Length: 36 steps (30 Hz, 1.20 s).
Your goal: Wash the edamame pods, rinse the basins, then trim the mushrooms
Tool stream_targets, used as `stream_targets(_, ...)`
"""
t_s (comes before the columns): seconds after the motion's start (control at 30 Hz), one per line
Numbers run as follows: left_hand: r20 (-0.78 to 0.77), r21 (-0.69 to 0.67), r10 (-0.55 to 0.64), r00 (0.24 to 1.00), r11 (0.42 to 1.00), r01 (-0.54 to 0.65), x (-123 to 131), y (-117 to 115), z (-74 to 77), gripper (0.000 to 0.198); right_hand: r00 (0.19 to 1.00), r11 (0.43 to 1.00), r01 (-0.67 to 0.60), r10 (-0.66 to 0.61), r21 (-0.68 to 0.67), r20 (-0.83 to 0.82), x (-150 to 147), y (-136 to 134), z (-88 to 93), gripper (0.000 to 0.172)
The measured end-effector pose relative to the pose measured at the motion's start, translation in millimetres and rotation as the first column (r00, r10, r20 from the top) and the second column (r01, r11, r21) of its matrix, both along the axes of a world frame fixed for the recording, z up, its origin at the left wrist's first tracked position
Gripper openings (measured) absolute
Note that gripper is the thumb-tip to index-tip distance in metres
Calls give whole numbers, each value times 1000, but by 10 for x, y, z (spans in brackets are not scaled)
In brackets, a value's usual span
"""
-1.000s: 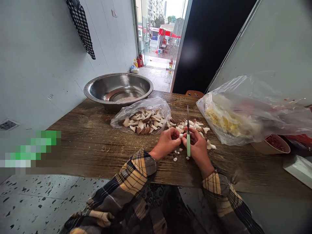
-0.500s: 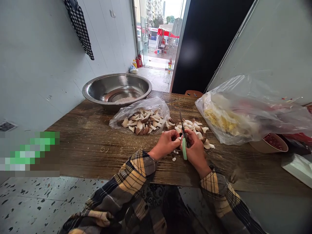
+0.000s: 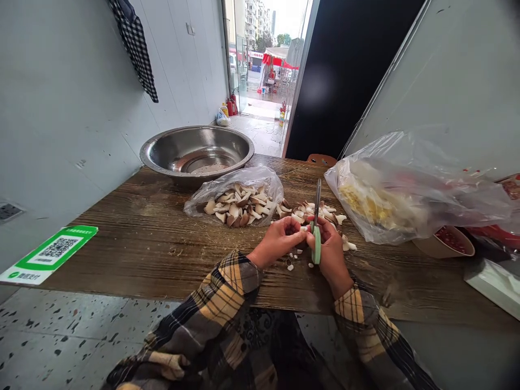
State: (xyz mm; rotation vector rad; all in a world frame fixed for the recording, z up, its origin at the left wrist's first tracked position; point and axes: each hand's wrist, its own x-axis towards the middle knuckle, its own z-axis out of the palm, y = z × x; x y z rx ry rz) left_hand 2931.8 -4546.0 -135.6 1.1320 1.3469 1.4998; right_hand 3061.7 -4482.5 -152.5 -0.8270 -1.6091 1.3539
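My right hand [image 3: 331,252] is closed round the pale green handles of a pair of scissors [image 3: 316,238], whose blades point up and away from me. Pinched in my left hand [image 3: 280,240] is a mushroom [image 3: 303,229], mostly covered by the fingers, right beside the scissors. Small white mushroom trimmings [image 3: 290,267] lie on the table under my hands. Just behind them spreads a loose pile of brown-capped mushrooms [image 3: 327,210]. To the left of that, more mushrooms [image 3: 239,206] lie on an opened clear plastic bag [image 3: 264,176].
A wide steel basin [image 3: 150,153] stands at the back left of the wooden table [image 3: 162,260]. On the right are a large plastic bag [image 3: 369,203] with yellowish food, a paper bowl [image 3: 442,246] and a tissue box [image 3: 487,284]. A green QR-code card [image 3: 52,252] lies at the left edge.
My right hand and the scissors have shifted slightly right, and the blades now stand more upright. An extra white trimming shows on the table below the scissors.
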Motion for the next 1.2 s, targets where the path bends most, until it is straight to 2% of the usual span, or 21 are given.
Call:
stream_targets(0.1,52,-20,-35,998,999,36,-4,1,7,31,1000,1000,13,-13,2,11,-5,-7,-6,44)
stream_targets(0.2,64,-40,-13,998,999,16,8,6,14,29,1000,1000,17,-17,-15,7,-12,-10,-18,46)
stream_targets(0.43,141,-50,-27,990,998,35,17,-2,17,28,999,997,-42,40,-65,-28,8,26,-62,47)
stream_targets(0.67,-46,-4,96,994,995,-97,-19,34,-38,18,996,995,-83,82,-62,-20,5,17,-26,55)
stream_targets(0.77,-130,-6,118,985,993,-120,-15,38,-32,12,996,995,-86,87,-53,12,-9,20,-24,57)
stream_targets(0.87,-148,-12,123,981,992,-126,6,22,5,11,997,994,-78,79,-78,8,-7,35,-31,54)
stream_targets(0.93,-81,-12,101,992,995,-103,21,9,33,14,997,992,-83,82,-97,-15,6,45,-30,50)
stream_targets(1.03,133,-15,-4,991,1000,6,25,-1,50,19,991,982,-123,113,-146,-76,29,43,-5,47)
stream_targets(1.1,282,3,-68,957,998,71,10,2,38,21,984,970,-151,128,-192,-126,36,28,27,48)
stream_targets(1.2,443,46,-59,894,998,44,-29,13,7,22,980,954,-163,127,-253,-155,34,2,69,46)
